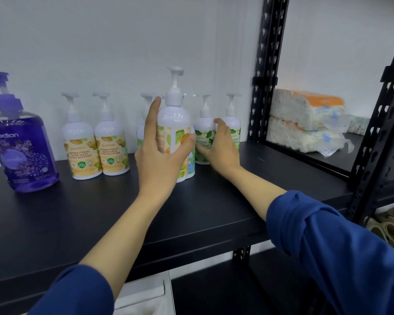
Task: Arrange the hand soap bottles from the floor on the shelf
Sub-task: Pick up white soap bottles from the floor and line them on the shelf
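Observation:
My left hand (159, 151) grips a white pump bottle with a yellow-green label (174, 123), upright on the black shelf (100, 212), in front of the back row. My right hand (216, 146) holds a white bottle with a green label (205, 133) in that row. Another green-label bottle (233, 126) stands just right of it. Two white bottles with yellow labels (81, 151) (112, 148) stand left of my hands. Partly hidden behind my left hand are another white bottle (143, 123) and a blue-label one (191, 165). A large purple soap bottle (21, 144) stands at the far left.
Black perforated uprights (266, 71) (382, 133) frame the shelf's right end. Wrapped tissue packs (305, 119) lie stacked on the neighbouring shelf to the right. A white wall runs behind the bottles. A white bin (146, 296) sits below the shelf. Shoes (389, 226) show at lower right.

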